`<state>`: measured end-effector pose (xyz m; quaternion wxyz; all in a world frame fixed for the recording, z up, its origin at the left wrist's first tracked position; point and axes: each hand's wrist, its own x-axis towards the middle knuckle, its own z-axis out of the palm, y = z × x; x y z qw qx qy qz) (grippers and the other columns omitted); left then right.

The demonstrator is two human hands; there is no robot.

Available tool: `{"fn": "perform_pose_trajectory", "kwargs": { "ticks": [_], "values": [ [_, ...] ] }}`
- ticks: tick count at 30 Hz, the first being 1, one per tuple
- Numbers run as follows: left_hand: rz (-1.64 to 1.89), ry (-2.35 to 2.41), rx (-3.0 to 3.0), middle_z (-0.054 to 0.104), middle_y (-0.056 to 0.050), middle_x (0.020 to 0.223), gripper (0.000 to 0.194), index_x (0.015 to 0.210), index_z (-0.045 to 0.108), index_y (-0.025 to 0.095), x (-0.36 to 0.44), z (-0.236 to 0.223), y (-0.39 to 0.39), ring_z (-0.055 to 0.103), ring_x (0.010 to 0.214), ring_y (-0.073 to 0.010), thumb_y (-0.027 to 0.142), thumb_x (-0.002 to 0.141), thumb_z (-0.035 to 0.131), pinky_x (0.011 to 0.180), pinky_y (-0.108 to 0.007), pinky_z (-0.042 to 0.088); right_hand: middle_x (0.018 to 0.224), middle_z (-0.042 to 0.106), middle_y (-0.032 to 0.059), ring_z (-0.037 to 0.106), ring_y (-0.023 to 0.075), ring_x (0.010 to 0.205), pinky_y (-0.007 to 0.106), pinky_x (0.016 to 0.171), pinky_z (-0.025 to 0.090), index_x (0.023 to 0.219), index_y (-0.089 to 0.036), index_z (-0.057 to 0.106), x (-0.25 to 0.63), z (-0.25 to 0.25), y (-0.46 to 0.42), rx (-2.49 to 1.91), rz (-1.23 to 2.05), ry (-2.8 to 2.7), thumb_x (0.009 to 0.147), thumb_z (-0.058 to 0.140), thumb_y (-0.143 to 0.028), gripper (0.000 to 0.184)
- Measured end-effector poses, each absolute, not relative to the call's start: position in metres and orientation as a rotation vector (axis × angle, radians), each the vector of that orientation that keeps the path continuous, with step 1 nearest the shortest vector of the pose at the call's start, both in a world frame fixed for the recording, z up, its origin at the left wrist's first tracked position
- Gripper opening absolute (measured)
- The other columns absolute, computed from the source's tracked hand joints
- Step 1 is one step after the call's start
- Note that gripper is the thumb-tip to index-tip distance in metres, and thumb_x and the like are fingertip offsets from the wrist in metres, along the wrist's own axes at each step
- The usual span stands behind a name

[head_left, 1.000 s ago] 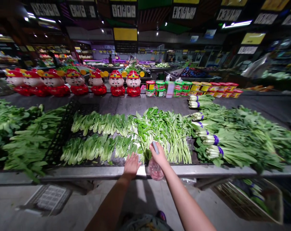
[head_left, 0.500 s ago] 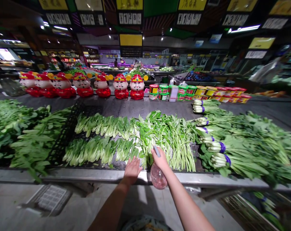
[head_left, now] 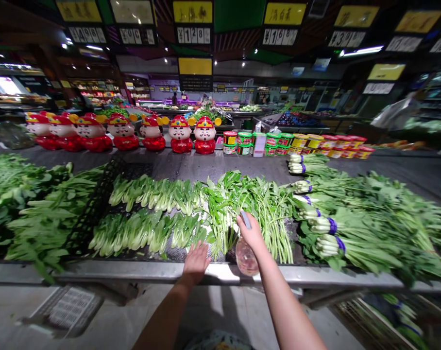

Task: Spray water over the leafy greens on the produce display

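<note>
My right hand (head_left: 251,233) is wrapped round the neck of a spray bottle (head_left: 246,257) with a grey top and a clear, pinkish round body. It is over the front of the stand, before the long-stemmed leafy greens (head_left: 275,223). My left hand (head_left: 196,262) lies palm down with fingers stretched out at the metal front edge (head_left: 140,272), holding nothing. Just beyond its fingertips is the front row of small bok choy (head_left: 136,231); a second row of bok choy (head_left: 158,192) lies behind. Whether the trigger is pressed is hidden.
Bundled greens with purple bands (head_left: 328,226) lie on the right, loose leafy greens (head_left: 49,209) on the left beside a black plastic crate (head_left: 93,206). Red figurine jars (head_left: 205,136) and stacked tubs (head_left: 279,141) line the back. A grey basket (head_left: 69,311) sits on the floor.
My right hand and the spray bottle have moved slightly right and up. My left hand stays flat by the edge. The whole view has shifted a little.
</note>
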<state>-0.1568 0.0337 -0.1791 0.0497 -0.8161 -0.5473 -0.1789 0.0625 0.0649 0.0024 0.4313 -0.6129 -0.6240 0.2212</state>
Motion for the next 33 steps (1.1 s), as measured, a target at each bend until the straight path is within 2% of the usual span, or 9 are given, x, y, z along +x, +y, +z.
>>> {"fn": "perform_pose_trajectory", "kwargs": {
  "ticks": [8, 14, 18, 22, 28, 33],
  "values": [
    [-0.418, -1.764, -2.601, 0.045, -0.005, 0.138, 0.049, 0.133, 0.045, 0.020, -0.157, -0.169, 0.031, 0.031, 0.134, -0.0249, 0.040, 0.091, 0.030, 0.114, -0.046, 0.023, 0.063, 0.056, 0.0033, 0.053, 0.0204, 0.062, 0.036, 0.063, 0.044, 0.062, -0.024, 0.048, 0.069, -0.004, 0.051, -1.574, 0.598, -1.552, 0.083, 0.040, -0.048, 0.033],
    [-0.345, -1.827, -2.637, 0.048, -0.004, 0.137, 0.046, 0.129, 0.050, 0.022, -0.156, -0.162, 0.030, 0.032, 0.134, -0.0222, 0.038, 0.091, 0.028, 0.114, -0.043, 0.020, 0.072, 0.060, 0.0060, 0.056, 0.0216, 0.069, 0.037, 0.067, 0.045, 0.072, -0.022, 0.053, 0.079, 0.003, 0.043, -1.568, 0.566, -1.518, 0.083, 0.041, -0.048, 0.030],
    [-0.268, -1.880, -2.644, 0.051, -0.004, 0.135, 0.047, 0.127, 0.051, 0.020, -0.153, -0.149, 0.030, 0.031, 0.134, -0.0201, 0.039, 0.093, 0.024, 0.114, -0.042, 0.019, 0.074, 0.060, 0.0065, 0.057, 0.0215, 0.065, 0.037, 0.061, 0.046, 0.080, -0.021, 0.054, 0.088, 0.009, 0.039, -1.577, 0.612, -1.458, 0.082, 0.043, -0.049, 0.030],
    [-0.271, -1.970, -2.558, 0.054, -0.008, 0.132, 0.047, 0.124, 0.053, 0.016, -0.140, -0.138, 0.033, 0.030, 0.135, -0.0217, 0.038, 0.092, 0.027, 0.114, -0.044, 0.019, 0.071, 0.059, 0.0057, 0.056, 0.0208, 0.061, 0.035, 0.054, 0.045, 0.076, -0.022, 0.055, 0.098, 0.010, 0.038, -1.575, 0.638, -1.427, 0.081, 0.045, -0.051, 0.031],
    [-0.257, -1.950, -2.627, 0.050, -0.008, 0.136, 0.047, 0.125, 0.052, 0.018, -0.112, -0.133, 0.038, 0.027, 0.136, -0.0226, 0.039, 0.091, 0.027, 0.114, -0.045, 0.019, 0.074, 0.063, 0.0070, 0.058, 0.0224, 0.067, 0.039, 0.063, 0.047, 0.086, -0.020, 0.059, 0.110, 0.011, 0.042, -1.539, 0.586, -1.432, 0.081, 0.046, -0.049, 0.032],
    [-0.279, -1.900, -2.702, 0.046, -0.007, 0.139, 0.050, 0.127, 0.051, 0.016, -0.093, -0.136, 0.039, 0.026, 0.137, -0.0222, 0.040, 0.090, 0.027, 0.115, -0.041, 0.019, 0.069, 0.060, 0.0065, 0.058, 0.0226, 0.067, 0.038, 0.063, 0.047, 0.075, -0.021, 0.058, 0.114, 0.012, 0.044, -1.561, 0.608, -1.481, 0.082, 0.044, -0.050, 0.033]
  ]
}}
